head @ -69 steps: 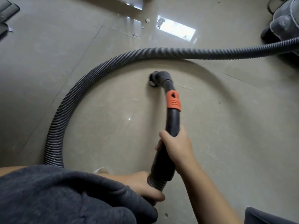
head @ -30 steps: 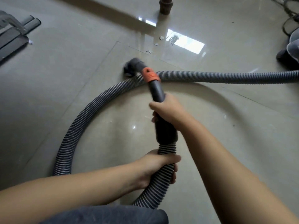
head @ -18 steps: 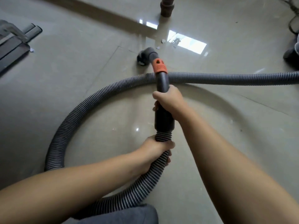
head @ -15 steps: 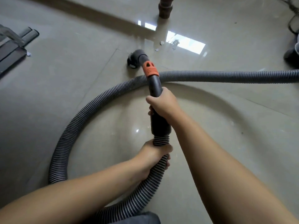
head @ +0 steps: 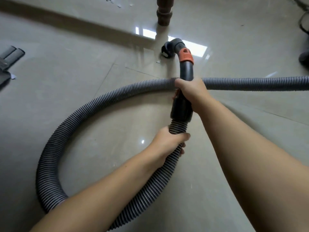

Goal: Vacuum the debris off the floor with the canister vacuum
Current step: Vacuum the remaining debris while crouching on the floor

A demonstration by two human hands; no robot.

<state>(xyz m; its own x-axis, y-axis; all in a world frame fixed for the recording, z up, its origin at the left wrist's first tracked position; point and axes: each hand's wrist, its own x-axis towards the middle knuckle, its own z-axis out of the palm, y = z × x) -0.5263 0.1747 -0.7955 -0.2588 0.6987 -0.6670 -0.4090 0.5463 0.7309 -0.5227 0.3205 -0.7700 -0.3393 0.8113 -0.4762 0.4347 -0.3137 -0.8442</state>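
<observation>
Can't see the nozzle [head: 168, 50] mouth, it faces away beyond the right hand [head: 192, 91]. The hose [head: 66, 124] runs off the right edge past that grip and under the left forearm. Table leg [head: 164, 13] up top is cropped, canister barely peeks in.

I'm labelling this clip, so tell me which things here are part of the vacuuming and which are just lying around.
Part of the job:
- nozzle
- black wand, in the right hand grip
- ribbed hose, in the left hand grip
- white scraps beside the nozzle

Just lying about:
- furniture leg
- grey attachments at the left edge
- cables at the right edge
</observation>
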